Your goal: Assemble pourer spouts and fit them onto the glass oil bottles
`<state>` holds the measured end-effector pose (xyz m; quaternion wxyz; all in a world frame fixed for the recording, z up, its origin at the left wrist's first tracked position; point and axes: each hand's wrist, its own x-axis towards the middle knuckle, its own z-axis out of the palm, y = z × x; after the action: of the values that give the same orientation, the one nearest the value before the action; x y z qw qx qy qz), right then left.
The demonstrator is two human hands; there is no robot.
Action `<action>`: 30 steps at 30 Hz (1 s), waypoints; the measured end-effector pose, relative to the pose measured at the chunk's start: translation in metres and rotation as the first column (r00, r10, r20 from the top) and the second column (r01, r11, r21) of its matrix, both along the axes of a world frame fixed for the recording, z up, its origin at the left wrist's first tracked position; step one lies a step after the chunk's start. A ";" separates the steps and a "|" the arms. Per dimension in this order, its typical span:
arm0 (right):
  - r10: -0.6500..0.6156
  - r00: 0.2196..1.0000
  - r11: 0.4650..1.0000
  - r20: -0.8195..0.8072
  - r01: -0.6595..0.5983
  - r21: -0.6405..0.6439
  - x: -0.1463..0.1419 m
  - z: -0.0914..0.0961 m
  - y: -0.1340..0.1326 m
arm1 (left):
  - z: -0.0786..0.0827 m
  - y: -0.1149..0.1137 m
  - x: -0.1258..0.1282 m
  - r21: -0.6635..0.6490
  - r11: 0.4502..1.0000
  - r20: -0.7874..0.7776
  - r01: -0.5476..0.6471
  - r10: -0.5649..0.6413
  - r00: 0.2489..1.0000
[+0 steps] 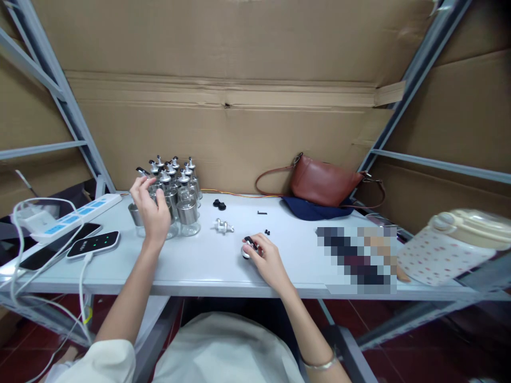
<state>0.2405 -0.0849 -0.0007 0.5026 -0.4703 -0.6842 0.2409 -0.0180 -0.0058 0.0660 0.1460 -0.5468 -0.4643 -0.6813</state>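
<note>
My left hand [151, 213] is raised in front of a group of glass bottles [188, 215] with steel bands and metal pour spouts. Its thumb stands apart from the loosely bent fingers, and I see nothing held. Whether it touches a bottle behind it I cannot tell. Near the table's front edge, my right hand [268, 259] is closed on a pour spout [246, 252] with a black flip top, partly covered by the fingers. Loose silver spout parts [224, 226] lie between the hands. Farther back are black round caps [219, 205]; tiny black pieces [267, 232] rest just beyond my right hand.
A small black hex key [262, 213] lies toward the back. A brown bag [325, 183] sits on a dark blue cap [315, 210]. At right stands a dotted container [443, 252]; at left are a power strip [80, 215], a phone [59, 247] and a cabled white device [93, 244].
</note>
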 end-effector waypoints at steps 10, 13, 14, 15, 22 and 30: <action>-0.148 0.976 0.986 -0.160 0.134 -0.095 0.006 -0.010 0.005 | -0.046 -0.023 0.111 -0.756 0.553 -0.493 0.351 -0.833 0.250; -0.178 0.966 0.982 -0.188 0.162 -0.095 0.007 -0.011 0.006 | -0.063 -0.022 0.120 -0.817 0.439 -0.322 0.374 -0.885 0.336; -0.184 0.962 0.981 -0.203 0.168 -0.096 0.007 -0.012 0.006 | -0.066 -0.022 0.120 -0.826 0.402 -0.260 0.394 -0.893 0.367; -0.183 0.959 0.982 -0.217 0.166 -0.094 0.007 -0.012 0.006 | -0.067 -0.023 0.120 -0.832 0.371 -0.206 0.412 -0.897 0.392; -0.071 0.955 0.996 -0.288 0.054 -0.066 0.006 -0.011 0.003 | -0.063 -0.021 0.117 -0.846 0.269 -0.066 0.461 -0.910 0.409; -0.017 0.937 0.996 -0.349 -0.014 -0.085 0.006 -0.012 0.002 | -0.066 -0.018 0.118 -0.847 0.330 -0.186 0.417 -0.919 0.348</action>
<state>0.2466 -0.0825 -0.0124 0.5954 -0.4418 -0.5728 0.3497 0.0995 -0.0242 -0.0004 -0.2366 -0.9031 -0.2898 -0.2107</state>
